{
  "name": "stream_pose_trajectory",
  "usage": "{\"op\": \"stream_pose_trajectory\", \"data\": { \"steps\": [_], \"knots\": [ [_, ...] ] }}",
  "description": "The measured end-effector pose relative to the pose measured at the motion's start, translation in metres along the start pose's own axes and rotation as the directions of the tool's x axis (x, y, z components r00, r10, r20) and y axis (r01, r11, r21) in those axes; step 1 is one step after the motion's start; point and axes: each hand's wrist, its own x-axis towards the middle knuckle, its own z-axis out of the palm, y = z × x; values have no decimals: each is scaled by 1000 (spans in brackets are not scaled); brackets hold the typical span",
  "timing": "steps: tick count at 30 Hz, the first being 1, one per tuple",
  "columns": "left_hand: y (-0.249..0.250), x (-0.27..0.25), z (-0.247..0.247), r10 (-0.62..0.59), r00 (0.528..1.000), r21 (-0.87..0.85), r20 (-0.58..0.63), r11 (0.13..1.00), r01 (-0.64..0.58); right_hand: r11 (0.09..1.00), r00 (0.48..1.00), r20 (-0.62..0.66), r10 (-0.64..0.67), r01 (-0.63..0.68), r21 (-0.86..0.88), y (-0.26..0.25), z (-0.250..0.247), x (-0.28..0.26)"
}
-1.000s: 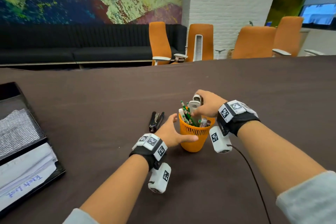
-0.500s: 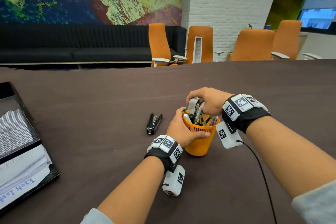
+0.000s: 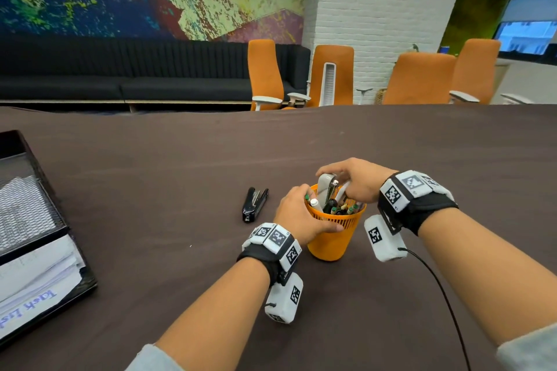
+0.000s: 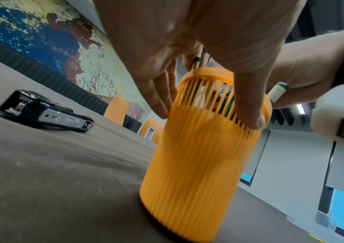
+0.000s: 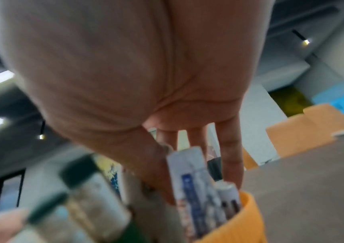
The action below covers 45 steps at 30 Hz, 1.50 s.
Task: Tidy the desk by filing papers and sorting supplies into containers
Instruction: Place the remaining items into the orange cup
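An orange slotted pen cup [image 3: 331, 238] stands on the dark brown table, stuffed with pens and markers [image 3: 342, 207]. My left hand [image 3: 303, 209] grips its rim, thumb on the near side [image 4: 250, 105] and fingers on the far left side. My right hand [image 3: 346, 181] reaches in from above, fingers curled over the top of a grey stapler-like object [image 3: 325, 190] that stands upright in the cup. White markers [image 5: 193, 185] fill the right wrist view, which is blurred. A black stapler [image 3: 254, 203] lies on the table just left of the cup [image 4: 198, 156].
A black mesh tray [image 3: 45, 220] holding a stack of papers [image 3: 33, 277] sits at the table's left edge. A thin black cable [image 3: 437, 286] trails from my right wrist. Orange chairs [image 3: 419, 78] line the far edge.
My right hand has lowered the grey object from above the cup down among the pens. My left hand has closed from the cup's side to a grip on its rim.
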Motion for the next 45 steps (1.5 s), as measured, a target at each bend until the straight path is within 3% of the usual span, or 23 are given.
{"op": "stream_pose_trajectory", "data": {
  "steps": [5, 11, 17, 22, 25, 28, 33, 38, 42, 45],
  "knots": [
    [-7, -6, -32, 35, 999, 33, 7, 999, -35, 982, 992, 23, -123, 118, 148, -15, 6, -6],
    [-21, -17, -89, 38, 999, -48, -35, 998, -39, 928, 970, 50, -236, 210, 309, -62, 5, -5],
    [-54, -33, -102, -86, 994, -131, 68, 987, 94, 946, 965, 125, -231, 192, 263, -92, 34, 10],
    [-61, -37, -96, -106, 986, -280, 129, 950, 139, 946, 970, 74, -232, 207, 250, -101, 43, 17],
    [-58, -37, -75, -112, 993, -360, 32, 926, 116, 946, 976, -24, -216, 216, 241, -103, 45, 18],
    [-59, -34, -69, -161, 984, -331, -80, 935, 126, 953, 978, -105, -181, 201, 227, -104, 45, 20],
    [-60, -36, -77, -94, 994, -308, -54, 949, 73, 987, 982, -130, -136, 145, 63, -100, 32, 19],
    [-62, -36, -84, -14, 1000, -371, 3, 928, 14, 916, 935, -66, -349, 355, 190, -102, 29, 15],
    [-68, -40, -94, -17, 1000, -431, -12, 902, 10, 870, 914, -29, -405, 395, 294, -105, 31, 18],
    [-76, -49, -106, -48, 997, -451, -63, 893, 15, 784, 927, -94, -363, 359, 506, -103, 27, 29]
  ]
}}
